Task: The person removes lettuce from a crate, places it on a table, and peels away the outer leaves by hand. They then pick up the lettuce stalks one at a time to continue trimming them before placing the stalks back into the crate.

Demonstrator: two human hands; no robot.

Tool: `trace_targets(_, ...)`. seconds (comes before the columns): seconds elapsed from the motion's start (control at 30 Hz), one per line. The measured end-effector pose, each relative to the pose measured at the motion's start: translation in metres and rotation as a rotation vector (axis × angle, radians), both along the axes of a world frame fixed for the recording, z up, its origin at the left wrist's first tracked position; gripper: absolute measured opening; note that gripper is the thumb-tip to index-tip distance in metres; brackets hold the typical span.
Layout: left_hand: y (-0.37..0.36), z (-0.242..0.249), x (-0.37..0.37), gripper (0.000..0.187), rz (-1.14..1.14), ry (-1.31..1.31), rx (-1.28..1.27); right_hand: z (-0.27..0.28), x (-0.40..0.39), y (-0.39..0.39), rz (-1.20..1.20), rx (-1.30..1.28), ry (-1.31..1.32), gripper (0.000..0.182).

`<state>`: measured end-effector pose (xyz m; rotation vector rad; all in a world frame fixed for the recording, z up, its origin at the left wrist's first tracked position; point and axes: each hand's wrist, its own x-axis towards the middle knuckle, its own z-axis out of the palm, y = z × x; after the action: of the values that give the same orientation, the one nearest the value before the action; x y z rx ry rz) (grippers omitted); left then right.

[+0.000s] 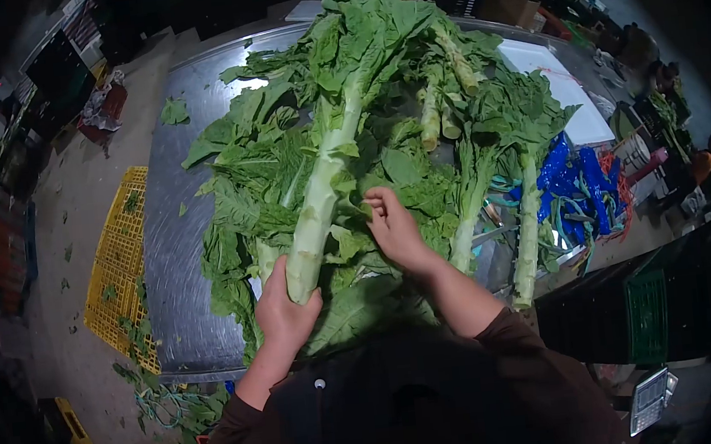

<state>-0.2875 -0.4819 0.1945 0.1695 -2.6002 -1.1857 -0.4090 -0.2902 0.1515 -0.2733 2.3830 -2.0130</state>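
Note:
A long celtuce (pixel 318 200) slants up and away from me, its thick pale stem largely bare and a big tuft of leaves at the far end. My left hand (pixel 285 310) is closed around the stem's near end. To the right of the stem, my right hand (pixel 395 228) is raised with bent, slightly parted fingers, close to small leaves on the stem; I see nothing held in it. Beneath lies a heap of celtuce leaves (pixel 251 159). Another celtuce (pixel 529 235) rests on the right with its cut end toward me.
The metal table (pixel 190 281) carries more celtuce stems (pixel 430 121) at the back. A white board (pixel 575 98) and blue plastic wrapping (pixel 579 183) are to the right. A yellow plastic crate (pixel 115 262) stands left of the table, with scattered leaves on the floor.

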Motion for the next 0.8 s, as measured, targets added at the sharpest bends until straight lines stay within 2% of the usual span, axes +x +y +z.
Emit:
trace_targets(0.07,0.0,0.0,0.0,0.062,0.062,0.047,-0.176,0.018,-0.001,0.002,0.092,-0.077,0.005,0.037)
trace_targets(0.13,0.001,-0.004,0.0,0.064,0.068,0.109,-0.245,0.045,0.006,-0.012,0.18,-0.282,-0.096,0.039)
trace_targets(0.17,0.002,-0.006,-0.002,0.066,0.069,0.17,-0.317,0.062,0.001,-0.015,0.258,-0.365,-0.038,0.042)
trace_targets(0.23,0.008,-0.01,0.002,0.066,0.025,0.216,-0.343,0.065,-0.018,-0.014,0.139,-0.522,-0.332,0.042)
trace_targets(0.27,0.011,-0.011,0.004,0.067,-0.017,0.258,-0.374,0.067,-0.028,-0.022,0.157,-0.933,-0.365,0.035)
trace_targets(0.3,0.014,-0.007,0.004,0.067,-0.024,0.259,-0.369,0.062,-0.03,-0.017,0.149,-0.929,-0.362,0.035)
trace_targets(0.37,0.018,0.004,0.005,0.063,-0.134,0.212,-0.254,0.036,-0.041,0.0,0.521,-1.278,-0.444,0.031)
trace_targets(0.4,0.017,0.003,0.003,0.063,-0.137,0.216,-0.242,0.031,-0.042,0.003,0.61,-1.322,-0.417,0.031)
trace_targets(0.47,0.012,-0.003,0.003,0.059,-0.238,0.086,-0.129,0.02,-0.04,0.009,0.656,-1.292,-0.37,0.034)
trace_targets(0.5,0.012,-0.006,0.002,0.058,-0.251,0.14,-0.112,0.024,-0.038,0.009,0.712,-1.275,-0.317,0.037)
trace_targets(0.53,0.013,-0.008,0.001,0.058,-0.252,0.138,-0.107,0.032,-0.035,0.016,0.556,-1.097,-0.328,0.044)
trace_targets(0.6,0.012,-0.01,0.0,0.059,-0.12,0.241,-0.253,0.038,-0.039,0.027,0.292,-0.872,-0.325,0.047)
trace_targets(0.67,0.009,-0.013,-0.004,0.059,-0.153,0.208,-0.242,0.031,-0.04,0.035,0.248,-0.964,-0.398,0.043)
trace_targets(0.73,0.011,-0.007,-0.013,0.059,-0.183,0.197,-0.226,0.031,-0.038,0.033,0.301,-0.848,-0.281,0.04)
trace_targets(0.8,0.01,0.01,-0.019,0.06,-0.225,0.235,-0.218,0.024,-0.03,0.026,0.263,-0.821,-0.342,0.041)
